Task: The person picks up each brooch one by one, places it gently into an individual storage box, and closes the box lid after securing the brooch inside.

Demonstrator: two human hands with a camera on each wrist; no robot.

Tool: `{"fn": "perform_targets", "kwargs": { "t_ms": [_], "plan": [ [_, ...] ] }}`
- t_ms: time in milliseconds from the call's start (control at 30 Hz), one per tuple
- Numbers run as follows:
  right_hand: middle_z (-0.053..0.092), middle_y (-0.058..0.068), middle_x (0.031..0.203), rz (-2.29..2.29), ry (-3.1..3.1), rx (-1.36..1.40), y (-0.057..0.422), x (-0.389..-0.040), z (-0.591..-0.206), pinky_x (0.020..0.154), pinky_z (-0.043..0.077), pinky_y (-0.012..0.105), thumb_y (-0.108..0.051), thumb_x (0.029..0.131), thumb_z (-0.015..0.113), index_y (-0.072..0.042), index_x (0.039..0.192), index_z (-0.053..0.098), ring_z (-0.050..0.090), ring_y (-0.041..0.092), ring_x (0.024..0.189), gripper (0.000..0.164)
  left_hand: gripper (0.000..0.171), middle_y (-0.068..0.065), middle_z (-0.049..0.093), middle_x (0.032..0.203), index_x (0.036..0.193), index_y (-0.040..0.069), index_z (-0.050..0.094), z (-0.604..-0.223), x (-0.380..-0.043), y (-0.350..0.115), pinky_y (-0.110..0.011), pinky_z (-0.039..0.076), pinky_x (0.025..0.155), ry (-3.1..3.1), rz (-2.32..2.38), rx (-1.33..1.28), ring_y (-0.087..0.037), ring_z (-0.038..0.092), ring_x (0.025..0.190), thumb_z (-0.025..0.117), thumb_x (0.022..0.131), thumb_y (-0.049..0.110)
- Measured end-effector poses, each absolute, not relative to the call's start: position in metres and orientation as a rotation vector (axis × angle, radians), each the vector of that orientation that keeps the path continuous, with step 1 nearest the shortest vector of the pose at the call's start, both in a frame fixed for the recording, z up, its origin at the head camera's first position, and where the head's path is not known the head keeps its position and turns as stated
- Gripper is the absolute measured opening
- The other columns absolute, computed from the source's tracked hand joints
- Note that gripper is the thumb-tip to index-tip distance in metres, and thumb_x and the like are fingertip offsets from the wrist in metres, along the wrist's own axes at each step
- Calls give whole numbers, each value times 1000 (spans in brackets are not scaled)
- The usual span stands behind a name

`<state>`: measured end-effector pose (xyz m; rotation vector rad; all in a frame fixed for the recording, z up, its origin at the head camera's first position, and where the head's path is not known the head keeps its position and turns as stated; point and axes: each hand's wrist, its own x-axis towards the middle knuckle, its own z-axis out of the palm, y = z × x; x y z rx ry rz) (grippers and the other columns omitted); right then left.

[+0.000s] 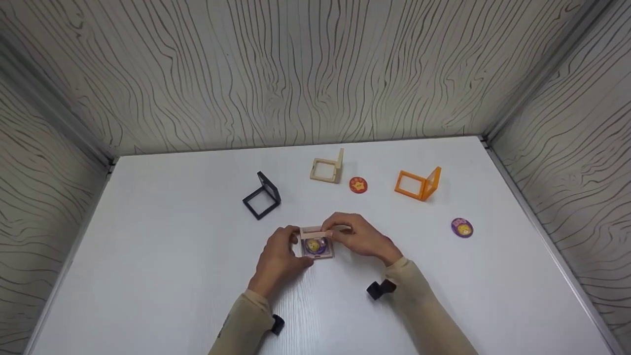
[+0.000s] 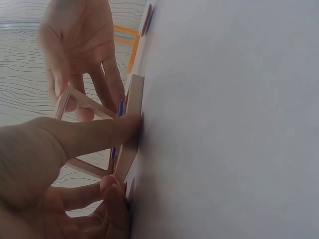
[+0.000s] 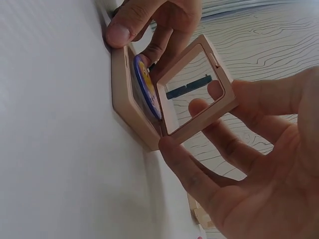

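A small pink hinged frame (image 1: 324, 256) lies on the white table with its lid tilted partway up. On the clear film of its lower half rests a round purple badge with a yellow figure (image 3: 146, 87). My left hand (image 1: 279, 256) grips the lower half from the left, thumb on the near edge and fingers at the far side. My right hand (image 1: 362, 236) pinches the raised lid (image 3: 222, 107) between thumb and fingers, one finger touching near the hinge corner. The lid's window shows clear in the right wrist view.
Behind the hands stand a black open frame (image 1: 250, 207), a cream open frame (image 1: 312, 175) and an orange open frame (image 1: 410, 195). A red star badge (image 1: 358, 185) lies by the cream one, a purple badge (image 1: 462, 228) at right. Wood-grained panels (image 1: 315, 74) border the table.
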<state>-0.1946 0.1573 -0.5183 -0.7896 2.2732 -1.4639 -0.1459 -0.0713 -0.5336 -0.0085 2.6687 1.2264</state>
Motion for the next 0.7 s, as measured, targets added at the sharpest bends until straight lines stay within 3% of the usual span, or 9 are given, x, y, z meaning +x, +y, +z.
{"fn": "perform_targets", "kwargs": {
  "t_ms": [167, 400, 700],
  "plan": [
    [67, 10, 116, -1500, 2233, -798, 156, -193, -518, 102, 48, 48, -8, 98, 62, -7, 110, 70, 61, 27, 111, 14, 67, 0, 57, 106, 129, 14, 60, -534, -146, -72, -33, 46, 70, 2679, 1221, 4, -17, 53, 84, 91, 70, 22],
    [67, 1, 114, -1423, 2281, -845, 156, -194, -519, 99, 51, 44, -14, 96, 68, -16, 105, 72, 61, 21, 113, 10, 69, 2, 57, 104, 131, 16, 58, -534, -147, -74, -33, 45, 70, 2665, 1214, -20, -16, 53, 84, 90, 71, 23],
    [69, 8, 118, -1260, 2370, -970, 156, -190, -519, 103, 48, 46, -5, 89, 73, -16, 98, 75, 54, 31, 130, 14, 68, 1, 57, 100, 131, 12, 59, -538, -147, -74, -32, 44, 66, 2676, 1262, 32, -15, 52, 78, 90, 71, 22]
  ]
}}
